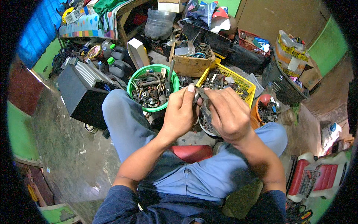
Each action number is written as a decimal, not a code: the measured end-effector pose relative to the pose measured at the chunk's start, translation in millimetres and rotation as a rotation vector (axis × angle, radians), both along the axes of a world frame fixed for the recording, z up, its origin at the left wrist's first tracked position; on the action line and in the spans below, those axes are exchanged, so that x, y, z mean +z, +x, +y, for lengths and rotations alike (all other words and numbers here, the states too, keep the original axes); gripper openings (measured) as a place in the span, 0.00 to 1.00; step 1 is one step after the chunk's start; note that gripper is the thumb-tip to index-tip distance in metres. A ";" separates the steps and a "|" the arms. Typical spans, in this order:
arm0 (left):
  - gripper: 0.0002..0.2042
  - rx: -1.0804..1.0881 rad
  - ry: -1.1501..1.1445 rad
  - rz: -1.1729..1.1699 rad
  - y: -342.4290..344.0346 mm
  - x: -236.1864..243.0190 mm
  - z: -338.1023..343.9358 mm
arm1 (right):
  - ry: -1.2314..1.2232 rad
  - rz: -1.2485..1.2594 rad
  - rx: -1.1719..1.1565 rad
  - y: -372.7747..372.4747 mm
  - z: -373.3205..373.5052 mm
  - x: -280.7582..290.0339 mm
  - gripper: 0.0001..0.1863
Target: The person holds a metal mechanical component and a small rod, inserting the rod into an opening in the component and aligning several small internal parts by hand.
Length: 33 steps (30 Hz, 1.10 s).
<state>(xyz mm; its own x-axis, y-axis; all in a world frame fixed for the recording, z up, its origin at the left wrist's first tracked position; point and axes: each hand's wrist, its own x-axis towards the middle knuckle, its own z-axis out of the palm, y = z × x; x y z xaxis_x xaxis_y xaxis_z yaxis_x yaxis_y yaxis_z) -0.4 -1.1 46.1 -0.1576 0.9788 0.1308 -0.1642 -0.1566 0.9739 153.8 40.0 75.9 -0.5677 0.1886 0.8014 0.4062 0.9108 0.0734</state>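
At frame centre, left hand (181,112) and right hand (227,114) both pinch a small dark metal part (198,94) above a grey bowl of scrap bits (206,122), w/ green plastic basin (138,76) upper left; best kept gripped firmly, low over bowl.

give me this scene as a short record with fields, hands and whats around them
setting: cluttered workshop floor, person seated in blue trousers
left hand: grips a small dark metal part
right hand: pinches the same part from the other side
below hands: round container of dark scrap
ahead left: green basin full of metal parts
ahead right: yellow crate
far left: black box
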 end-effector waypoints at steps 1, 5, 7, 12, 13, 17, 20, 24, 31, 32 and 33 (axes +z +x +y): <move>0.22 0.005 -0.006 -0.006 -1.7 1.9 -0.5 | 0.012 -0.005 0.004 0.5 1.5 -0.1 0.18; 0.22 0.010 0.101 0.076 4.7 -3.1 1.9 | 0.018 -0.007 -0.008 -1.4 -0.6 -1.4 0.18; 0.21 0.031 0.077 0.057 5.5 0.3 -0.1 | 0.029 0.009 0.019 -2.8 -0.6 0.8 0.19; 0.22 0.043 0.065 0.048 1.5 -2.0 0.3 | 0.012 -0.006 -0.005 -1.2 -0.9 -0.7 0.18; 0.22 0.048 0.075 0.068 3.2 -2.7 -0.1 | 0.031 0.001 -0.006 -2.9 -2.2 -0.5 0.18; 0.23 0.043 0.057 0.114 -4.4 -1.2 1.4 | -0.015 -0.077 -0.042 6.0 -1.0 -0.4 0.18; 0.21 -0.061 -0.089 -0.141 -10.7 11.2 -0.2 | -0.128 -0.078 -0.068 14.7 0.6 -0.8 0.16; 0.20 -0.235 -0.237 -0.458 -11.7 15.0 -0.3 | -0.208 0.096 0.004 6.0 -4.7 8.9 0.15; 0.20 -0.357 -0.299 -0.538 -14.2 19.6 -1.5 | -0.253 0.116 0.012 4.6 -8.9 10.9 0.16; 0.20 -0.373 -0.291 -0.545 -14.7 18.4 -1.8 | -0.255 0.113 0.014 4.4 -9.4 11.7 0.16; 0.20 -0.388 -0.283 -0.551 -15.6 16.8 -2.1 | -0.256 0.110 0.016 4.2 -10.0 11.7 0.16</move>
